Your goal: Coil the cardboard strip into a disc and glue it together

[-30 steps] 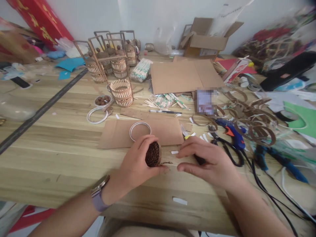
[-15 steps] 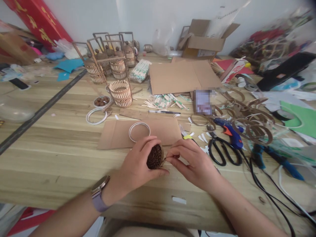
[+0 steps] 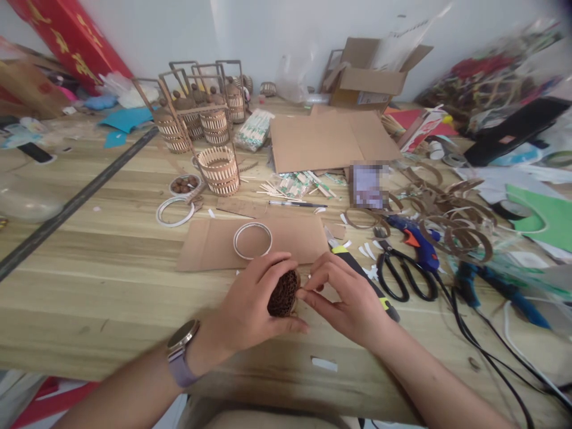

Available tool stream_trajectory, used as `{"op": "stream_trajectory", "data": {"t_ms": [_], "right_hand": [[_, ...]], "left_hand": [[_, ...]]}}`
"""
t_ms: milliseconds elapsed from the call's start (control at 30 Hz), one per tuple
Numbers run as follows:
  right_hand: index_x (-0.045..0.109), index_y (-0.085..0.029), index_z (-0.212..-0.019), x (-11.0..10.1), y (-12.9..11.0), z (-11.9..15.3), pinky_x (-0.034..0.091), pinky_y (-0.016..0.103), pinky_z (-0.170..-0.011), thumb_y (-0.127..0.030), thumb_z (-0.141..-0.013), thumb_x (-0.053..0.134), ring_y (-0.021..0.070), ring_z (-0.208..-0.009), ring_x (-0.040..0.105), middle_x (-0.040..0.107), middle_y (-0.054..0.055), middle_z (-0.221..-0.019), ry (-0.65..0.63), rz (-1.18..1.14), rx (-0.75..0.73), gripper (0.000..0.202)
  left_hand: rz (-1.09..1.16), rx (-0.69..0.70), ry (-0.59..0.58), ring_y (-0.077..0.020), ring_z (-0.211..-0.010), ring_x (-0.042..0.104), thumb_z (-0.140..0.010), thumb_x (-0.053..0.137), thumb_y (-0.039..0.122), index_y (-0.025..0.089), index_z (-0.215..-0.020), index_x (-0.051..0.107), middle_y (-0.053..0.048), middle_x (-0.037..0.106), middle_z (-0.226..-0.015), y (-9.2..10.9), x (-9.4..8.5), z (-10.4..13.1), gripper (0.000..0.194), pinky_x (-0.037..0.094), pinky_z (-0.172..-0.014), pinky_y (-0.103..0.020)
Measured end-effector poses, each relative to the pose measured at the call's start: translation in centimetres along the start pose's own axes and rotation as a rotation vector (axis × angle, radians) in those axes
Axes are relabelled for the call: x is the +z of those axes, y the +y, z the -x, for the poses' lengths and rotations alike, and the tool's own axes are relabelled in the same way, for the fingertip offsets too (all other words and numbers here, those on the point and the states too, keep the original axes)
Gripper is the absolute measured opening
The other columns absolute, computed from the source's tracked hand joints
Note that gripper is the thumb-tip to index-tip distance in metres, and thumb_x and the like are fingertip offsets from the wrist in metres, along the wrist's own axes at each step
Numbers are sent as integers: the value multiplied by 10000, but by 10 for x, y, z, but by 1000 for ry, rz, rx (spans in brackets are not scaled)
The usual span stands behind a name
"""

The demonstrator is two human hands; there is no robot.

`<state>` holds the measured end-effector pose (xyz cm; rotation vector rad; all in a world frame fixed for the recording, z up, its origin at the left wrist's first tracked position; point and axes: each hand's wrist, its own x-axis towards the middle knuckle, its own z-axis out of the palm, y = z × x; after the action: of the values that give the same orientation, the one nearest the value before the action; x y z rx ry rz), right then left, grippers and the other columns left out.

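Note:
My left hand (image 3: 248, 304) is wrapped round a brown roll of corrugated cardboard (image 3: 283, 295), its fluted end facing me. Fingers cover the far side of the roll and the thumb lies along its near side. At the roll's right edge, the thumb and forefinger of my right hand (image 3: 342, 301) are pinched together, apparently on the loose end of the cardboard strip; the fingertips hide most of it. Beyond the hands, a white-edged ring (image 3: 235, 239) rests on a flat piece of cardboard (image 3: 295, 235). A utility knife (image 3: 351, 260) lies partly behind my right hand.
Black-handled scissors (image 3: 406, 280), a blue glue gun (image 3: 422, 244) with trailing cables and curled cardboard strips (image 3: 467, 226) lie to the right. Slatted lantern-like baskets (image 3: 214, 125), an open slatted basket (image 3: 218, 173) and a bowl of brown beads (image 3: 184, 185) stand at the back left.
The roll has turned slightly in my left hand. My right hand has shifted a little, its fingertips closer against the roll's edge, and more of the utility knife shows.

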<state>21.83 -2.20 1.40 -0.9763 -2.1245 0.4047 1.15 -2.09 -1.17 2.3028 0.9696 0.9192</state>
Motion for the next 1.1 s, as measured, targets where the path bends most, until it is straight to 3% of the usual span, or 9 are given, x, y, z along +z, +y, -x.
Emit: {"op": "stream_trajectory", "data": {"t_ms": [133, 400, 533, 800, 967, 1100], "right_hand": [[476, -234, -754, 1, 1, 0, 445, 257, -586, -270, -915, 643, 140, -649, 543, 541, -20, -715, 11, -100, 93, 235], [503, -226, -744, 3, -2, -2, 424, 270, -603, -470, -869, 692, 134, -639, 495, 511, -26, -711, -46, -346, 296, 333], [489, -229, -750, 5, -3, -3, 414, 274, -598, -624, -814, 680, 133, -633, 473, 494, -27, -724, -71, -454, 397, 444], [498, -226, -746, 10, 1, -2, 372, 271, -588, -772, -644, 711, 133, -624, 419, 464, -43, -681, -98, -590, 527, 595], [527, -213, -782, 12, 4, 2, 378, 264, -603, -742, -762, 637, 132, -651, 438, 499, -27, -705, -184, -772, 483, 540], [537, -208, -770, 10, 6, 2, 358, 249, -552, -721, -828, 578, 123, -610, 424, 486, -30, -671, -143, -682, 473, 518]], "left_hand": [[73, 2, -25, -322, -1296, 508, -803, 637, 686, 174, -1391, 408, -200, 505, -1388, 4, -2, 0, 813, 417, -1101, -464], [170, 51, -63, -304, -1295, 500, -896, 626, 442, 193, -1392, 396, -173, 486, -1395, 10, -8, -2, 600, 419, -1080, -444], [218, 73, -45, -305, -1289, 505, -927, 578, 407, 205, -1382, 409, -166, 498, -1379, 10, -7, -3, 525, 420, -1071, -456], [242, 72, -23, -276, -1215, 557, -962, 534, 425, 205, -1363, 436, -156, 534, -1342, 14, -7, -1, 467, 449, -1024, -413], [261, 61, -16, -276, -1242, 538, -959, 536, 334, 212, -1363, 421, -151, 527, -1345, 14, -7, 1, 437, 439, -1039, -416], [272, 3, 15, -283, -1285, 501, -945, 545, 271, 232, -1350, 426, -144, 527, -1344, 12, -7, 3, 424, 412, -1067, -438]]}}
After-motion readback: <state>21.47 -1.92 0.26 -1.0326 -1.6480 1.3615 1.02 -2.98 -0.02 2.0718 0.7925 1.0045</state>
